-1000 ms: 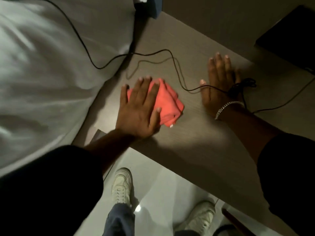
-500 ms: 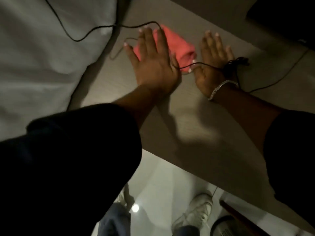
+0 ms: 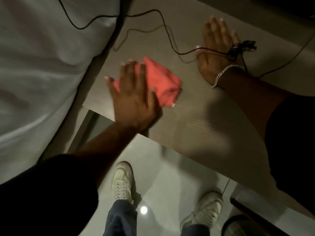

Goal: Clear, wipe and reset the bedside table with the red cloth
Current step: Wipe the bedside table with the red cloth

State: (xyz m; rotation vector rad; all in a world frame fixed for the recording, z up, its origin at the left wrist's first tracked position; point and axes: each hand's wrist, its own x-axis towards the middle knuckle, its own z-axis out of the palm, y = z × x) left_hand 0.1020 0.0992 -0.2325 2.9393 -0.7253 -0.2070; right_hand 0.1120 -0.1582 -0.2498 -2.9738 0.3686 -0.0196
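The red cloth (image 3: 162,82) lies bunched on the wood-grain bedside table (image 3: 196,126), near its front left corner. My left hand (image 3: 134,99) presses flat on the cloth's left half, fingers spread and blurred by motion. Farther back on the right, my right hand (image 3: 216,48) rests palm down on the tabletop, holding nothing. It wears a silver bracelet at the wrist. A thin black cable (image 3: 163,23) runs across the table and over the back of my right hand to a tangled bundle (image 3: 242,48) beside the wrist.
The bed with its white sheet (image 3: 42,65) borders the table on the left. A dark object (image 3: 289,7) sits at the back right. Below the table's front edge are a pale tiled floor, my two white shoes (image 3: 122,181), and a round grey object (image 3: 242,227).
My left hand has slid the red cloth from the back of the table, by the cable, toward the front left corner. My right hand has stayed flat in place.
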